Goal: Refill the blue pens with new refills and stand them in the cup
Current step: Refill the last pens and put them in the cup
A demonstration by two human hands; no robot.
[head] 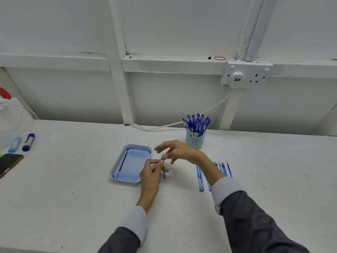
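Note:
My left hand (152, 172) grips a blue pen (164, 175) upright-ish, its lower end showing below the fist. My right hand (176, 151) pinches the small metal tip (161, 158) at the pen's top with thumb and forefinger, the other fingers spread. A pale blue cup (195, 139) with a bear face stands just behind my right hand, packed with several blue pens (196, 123). Several blue refills (223, 168) lie on the table right of my right forearm, and two more refills (200, 178) lie left of it.
A light blue tray (130, 163) lies left of my hands with a thin dark refill (123, 161) in it. At the far left are two glue sticks (28, 142) and a phone (9, 163). A white cable (164, 126) runs along the wall to a socket (246, 73).

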